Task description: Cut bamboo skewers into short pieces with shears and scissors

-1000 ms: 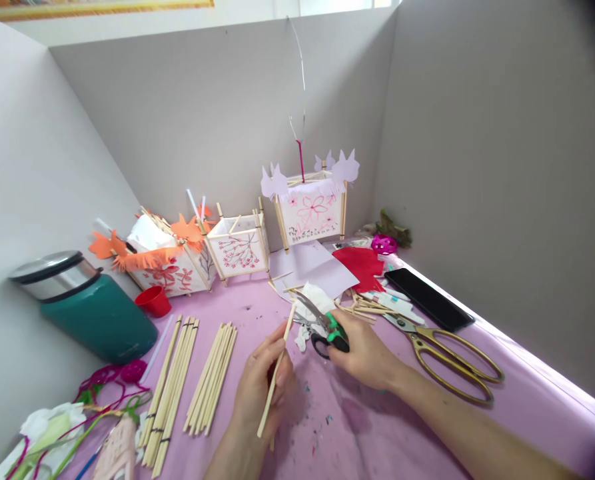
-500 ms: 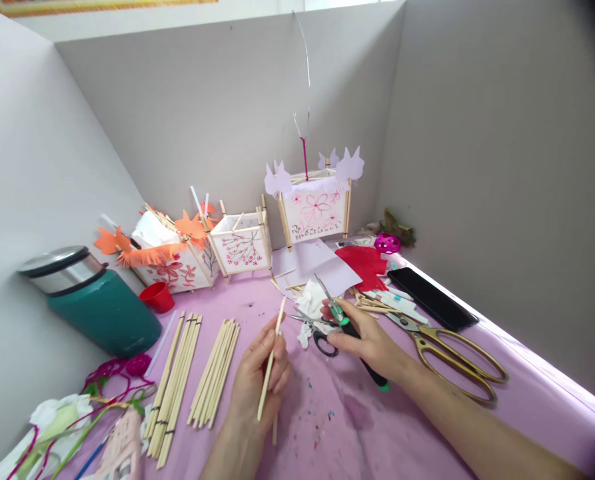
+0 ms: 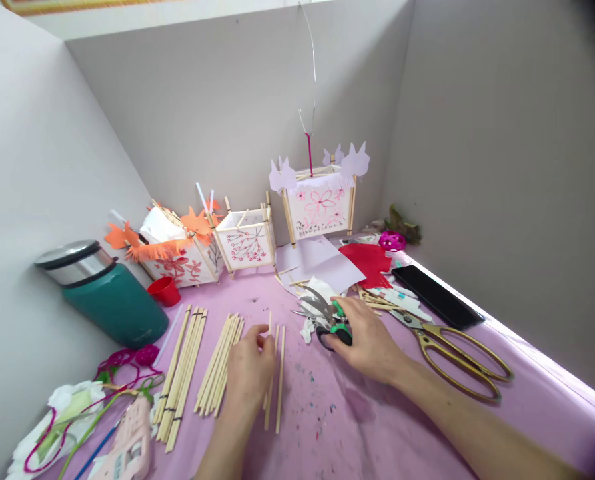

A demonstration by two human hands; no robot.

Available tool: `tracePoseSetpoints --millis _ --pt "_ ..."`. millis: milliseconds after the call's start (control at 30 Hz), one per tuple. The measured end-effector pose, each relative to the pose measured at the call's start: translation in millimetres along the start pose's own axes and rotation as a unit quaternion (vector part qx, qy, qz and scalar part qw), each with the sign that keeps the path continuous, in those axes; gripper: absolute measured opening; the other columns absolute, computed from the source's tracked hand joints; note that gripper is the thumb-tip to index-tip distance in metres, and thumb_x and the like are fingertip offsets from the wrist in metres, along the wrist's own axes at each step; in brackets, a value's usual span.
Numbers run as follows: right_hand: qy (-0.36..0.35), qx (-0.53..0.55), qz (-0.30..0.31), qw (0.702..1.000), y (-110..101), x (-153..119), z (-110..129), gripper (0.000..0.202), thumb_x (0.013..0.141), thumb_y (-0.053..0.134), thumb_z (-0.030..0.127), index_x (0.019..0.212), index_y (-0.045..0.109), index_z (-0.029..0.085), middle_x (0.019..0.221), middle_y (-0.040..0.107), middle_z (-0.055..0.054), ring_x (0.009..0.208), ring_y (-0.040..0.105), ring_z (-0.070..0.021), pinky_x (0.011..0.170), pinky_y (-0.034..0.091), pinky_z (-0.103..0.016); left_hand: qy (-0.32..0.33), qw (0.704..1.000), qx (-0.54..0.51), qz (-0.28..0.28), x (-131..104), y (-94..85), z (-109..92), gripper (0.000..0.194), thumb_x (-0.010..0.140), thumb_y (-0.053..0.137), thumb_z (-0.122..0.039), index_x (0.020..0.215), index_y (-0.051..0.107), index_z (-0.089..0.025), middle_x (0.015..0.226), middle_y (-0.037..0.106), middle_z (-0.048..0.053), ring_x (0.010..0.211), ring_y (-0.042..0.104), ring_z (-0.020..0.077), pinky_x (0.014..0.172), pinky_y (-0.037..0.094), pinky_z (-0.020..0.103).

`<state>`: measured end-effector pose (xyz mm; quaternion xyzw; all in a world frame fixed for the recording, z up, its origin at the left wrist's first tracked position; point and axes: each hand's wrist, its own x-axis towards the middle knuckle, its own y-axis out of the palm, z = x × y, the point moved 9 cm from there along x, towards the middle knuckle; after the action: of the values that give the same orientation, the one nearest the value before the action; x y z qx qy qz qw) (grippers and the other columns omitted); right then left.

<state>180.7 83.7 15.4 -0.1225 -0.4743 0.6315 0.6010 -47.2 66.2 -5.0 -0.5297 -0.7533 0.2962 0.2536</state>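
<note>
My left hand (image 3: 251, 365) is low over the purple cloth, its fingers closed at the upper end of a thin wooden stick (image 3: 270, 321). Another wooden stick (image 3: 280, 380) lies just right of it. To its left is a loose bunch of sticks (image 3: 220, 365), and farther left lie sticks with black bands (image 3: 182, 373). My right hand (image 3: 364, 337) is wrapped round green-and-black pruning shears (image 3: 341, 327), whose curved blades point left above small black-handled scissors (image 3: 324, 337) and crumpled white tissue (image 3: 307, 330).
Decorated paper lanterns (image 3: 320, 207) stand along the back panel. A teal bottle (image 3: 114, 300) and red cup (image 3: 164, 291) are at left, with yarn and a pink glue gun (image 3: 127, 443) nearer. Gold-handled scissors (image 3: 462, 360) and a black phone (image 3: 434, 297) lie at right.
My left hand has lowered to the cloth, and its stick now lies upright in view beside another. The shears in my right hand have turned, with the blades farther left and lower.
</note>
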Motion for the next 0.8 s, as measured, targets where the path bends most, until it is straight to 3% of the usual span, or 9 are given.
tracePoseSetpoints --millis 67,233,433,633,800 --pt "0.000 -0.003 0.002 1.000 0 0 0 0.053 0.078 0.064 0.031 0.126 0.052 0.012 0.123 0.059 -0.016 0.115 0.052 -0.0317 0.101 0.039 -0.046 0.021 0.995 0.092 0.017 -2 3.7 -3 0.032 0.085 0.049 -0.023 0.107 0.071 -0.016 0.079 0.074 0.008 0.077 0.066 0.0249 0.071 0.041 0.033" --pt "-0.001 -0.010 -0.009 1.000 1 -1 -2 0.055 0.077 0.064 0.031 0.126 0.051 0.013 0.123 0.059 -0.016 0.116 0.052 -0.0313 0.101 0.039 -0.046 0.024 0.973 0.222 0.053 -5 5.8 -4 0.039 0.093 0.040 -0.034 0.076 0.071 -0.019 0.083 0.074 0.014 0.084 0.067 0.0287 0.068 0.039 0.035" --pt "0.005 -0.013 -0.016 1.000 2 -1 -7 0.053 0.076 0.064 0.032 0.125 0.052 0.016 0.122 0.060 -0.016 0.115 0.053 -0.0319 0.099 0.040 -0.046 -0.034 0.943 0.331 -0.014 2 -26.3 12 0.035 0.093 0.037 -0.027 0.098 0.070 -0.015 0.105 0.070 0.019 0.091 0.067 0.0339 0.067 0.043 0.040" --pt "0.003 -0.018 -0.011 1.000 4 -1 -6 0.051 0.077 0.063 0.033 0.125 0.052 0.016 0.122 0.060 -0.016 0.115 0.053 -0.0318 0.100 0.040 -0.046 -0.061 0.934 0.351 -0.012 7 -30.3 24 0.032 0.092 0.041 -0.025 0.107 0.066 -0.011 0.108 0.067 0.020 0.092 0.067 0.0358 0.069 0.045 0.043" --pt "0.007 -0.021 -0.010 1.000 5 -1 -7 0.053 0.077 0.063 0.034 0.126 0.052 0.017 0.123 0.060 -0.016 0.116 0.054 -0.0322 0.100 0.040 -0.046 -0.057 0.930 0.364 -0.006 8 -26.6 26 0.034 0.093 0.037 -0.023 0.102 0.068 -0.011 0.108 0.067 0.020 0.089 0.067 0.0331 0.069 0.045 0.041"
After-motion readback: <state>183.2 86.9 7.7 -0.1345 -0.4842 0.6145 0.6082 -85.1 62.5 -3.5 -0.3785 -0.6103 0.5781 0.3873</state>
